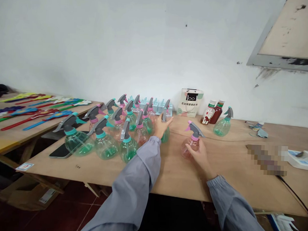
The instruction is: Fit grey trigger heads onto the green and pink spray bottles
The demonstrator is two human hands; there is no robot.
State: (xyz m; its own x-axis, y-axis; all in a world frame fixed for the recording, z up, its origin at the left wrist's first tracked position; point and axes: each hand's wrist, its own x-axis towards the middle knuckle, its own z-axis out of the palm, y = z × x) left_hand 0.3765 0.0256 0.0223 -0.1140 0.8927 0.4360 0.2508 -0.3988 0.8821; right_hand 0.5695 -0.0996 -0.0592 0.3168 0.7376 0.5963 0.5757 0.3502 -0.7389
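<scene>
My right hand (199, 154) is closed around the clear pink spray bottle (185, 148), which stands upright with a grey and pink trigger head. My left hand (161, 126) is at the neck of a green spray bottle (165, 135), its fingers round the bottle just below the grey head. The hand and forearm partly hide that bottle. Left of my left hand stand several more spray bottles in rows, among them a green one (128, 150) and a pink one (141, 133). Another green spray bottle (222, 127) stands apart on the right.
A paper bag (190, 102) and two red bottles (212, 113) stand by the wall. A phone (60, 151) lies beneath the left bottles. Rightward on the wooden table (176, 179) are a blurred-out object (266, 159) with a cable and a white tray (301, 161). Colourful hand-shaped sticks (41, 114) cover the left table.
</scene>
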